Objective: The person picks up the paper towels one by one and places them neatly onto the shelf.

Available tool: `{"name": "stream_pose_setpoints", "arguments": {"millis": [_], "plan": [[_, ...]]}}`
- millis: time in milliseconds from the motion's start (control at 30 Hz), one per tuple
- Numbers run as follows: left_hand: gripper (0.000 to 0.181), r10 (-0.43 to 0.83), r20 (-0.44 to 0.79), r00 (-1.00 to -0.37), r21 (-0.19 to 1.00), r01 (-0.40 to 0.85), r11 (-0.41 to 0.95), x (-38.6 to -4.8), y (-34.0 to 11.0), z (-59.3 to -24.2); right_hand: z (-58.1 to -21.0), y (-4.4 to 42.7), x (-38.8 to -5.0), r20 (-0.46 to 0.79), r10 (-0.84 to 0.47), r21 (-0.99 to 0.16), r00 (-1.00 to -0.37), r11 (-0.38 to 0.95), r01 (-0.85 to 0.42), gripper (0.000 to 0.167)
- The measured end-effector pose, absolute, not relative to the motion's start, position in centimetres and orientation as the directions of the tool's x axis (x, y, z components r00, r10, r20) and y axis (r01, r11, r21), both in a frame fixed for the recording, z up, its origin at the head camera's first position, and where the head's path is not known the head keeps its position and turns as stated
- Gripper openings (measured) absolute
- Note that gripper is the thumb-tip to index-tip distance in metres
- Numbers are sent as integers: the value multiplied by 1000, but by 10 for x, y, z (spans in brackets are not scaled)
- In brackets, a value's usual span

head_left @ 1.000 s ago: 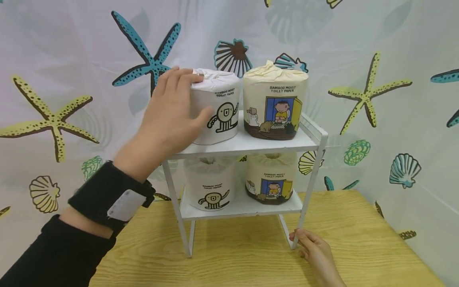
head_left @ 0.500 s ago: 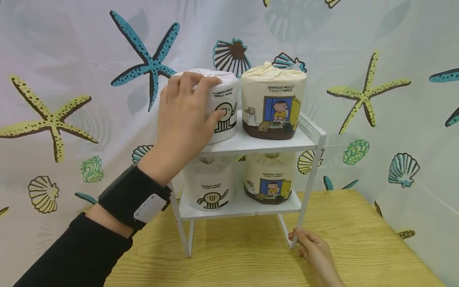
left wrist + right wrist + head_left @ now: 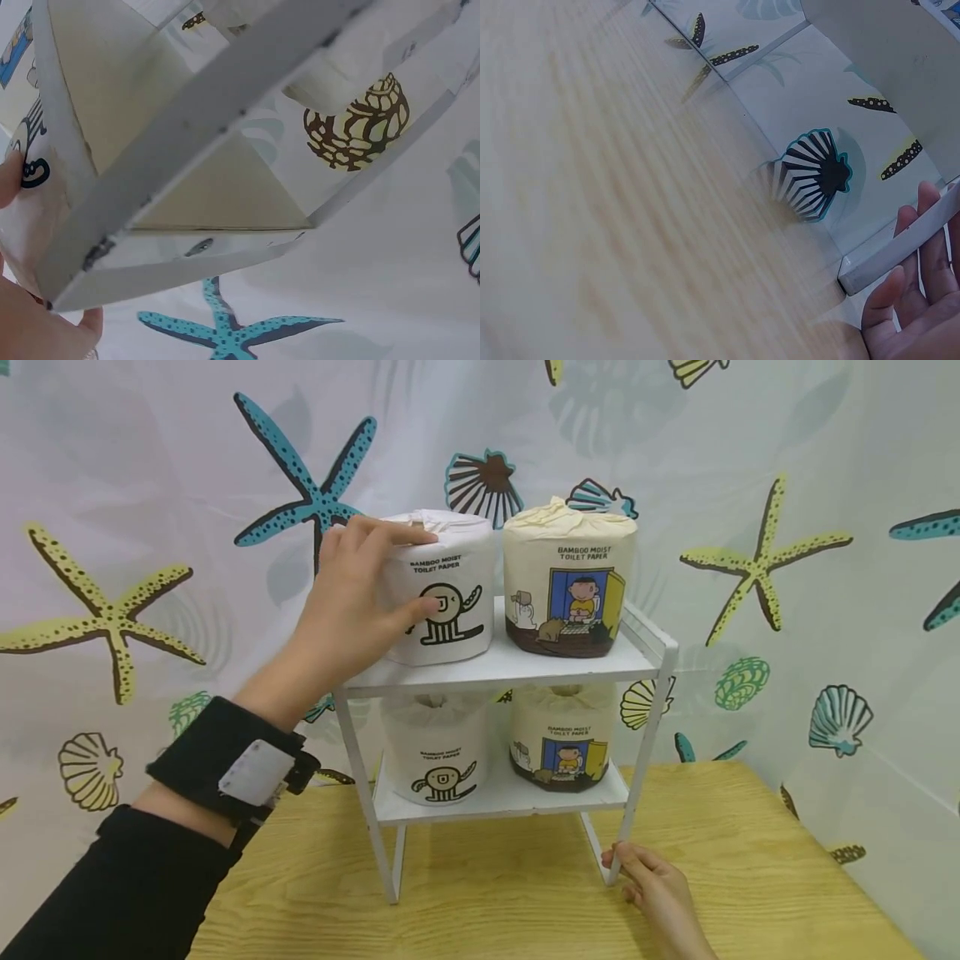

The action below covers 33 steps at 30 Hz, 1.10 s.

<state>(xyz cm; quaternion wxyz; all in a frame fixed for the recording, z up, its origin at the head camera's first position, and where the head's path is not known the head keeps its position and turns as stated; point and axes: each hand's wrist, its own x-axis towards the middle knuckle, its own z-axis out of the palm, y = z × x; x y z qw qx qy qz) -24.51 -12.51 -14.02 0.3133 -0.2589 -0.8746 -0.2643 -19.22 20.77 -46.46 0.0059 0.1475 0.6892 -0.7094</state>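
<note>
In the head view my left hand (image 3: 348, 589) grips a white wrapped toilet paper roll (image 3: 453, 572) at the left of the top shelf. Its fingers lie over the roll's top edge, the thumb against the printed front. Beside that roll stands a cream toilet paper roll (image 3: 566, 547). On the lower shelf are another white roll (image 3: 438, 752) and another cream roll (image 3: 562, 735), with their prints facing forward. My right hand (image 3: 660, 889) pinches the foot of the white rack's (image 3: 465, 814) right front leg. In the right wrist view, fingers curl around the leg (image 3: 900, 255).
The two-tier rack stands on a wood-grain table (image 3: 487, 910). A white curtain (image 3: 187, 460) printed with starfish and shells hangs close behind it. Raised side rails, such as the right rail (image 3: 648, 631), border the top shelf.
My left hand first swung right over the upper white roll, then back left. The roll has turned, its print shifting left and now facing forward. My right hand has stayed at the leg.
</note>
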Motion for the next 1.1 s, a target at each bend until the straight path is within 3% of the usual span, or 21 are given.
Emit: {"name": "stream_pose_setpoints", "arguments": {"millis": [433, 533, 667, 733, 933, 1100], "plan": [[55, 299, 749, -591, 241, 663, 709, -245, -119, -154, -463, 207, -196, -206, 186, -978, -961, -32, 204, 48], [59, 279, 747, -603, 227, 626, 746, -240, -116, -155, -461, 210, -198, -163, 194, -982, -967, 59, 177, 50], [64, 257, 755, -604, 220, 602, 768, -235, -119, -160, -455, 215, -198, -44, 213, -955, -976, 279, 103, 49], [64, 253, 775, -579, 209, 613, 762, -233, -124, -166, -451, 218, -198, 8, 211, -921, -977, 382, 75, 48], [54, 237, 874, -424, 128, 672, 729, -224, -141, -183, -435, 223, -194, 120, 163, -788, -979, 615, 6, 41], [46, 190, 920, -342, 113, 697, 709, -210, -153, -199, -419, 224, -189, 178, 97, -724, -979, 687, -64, 38]]}}
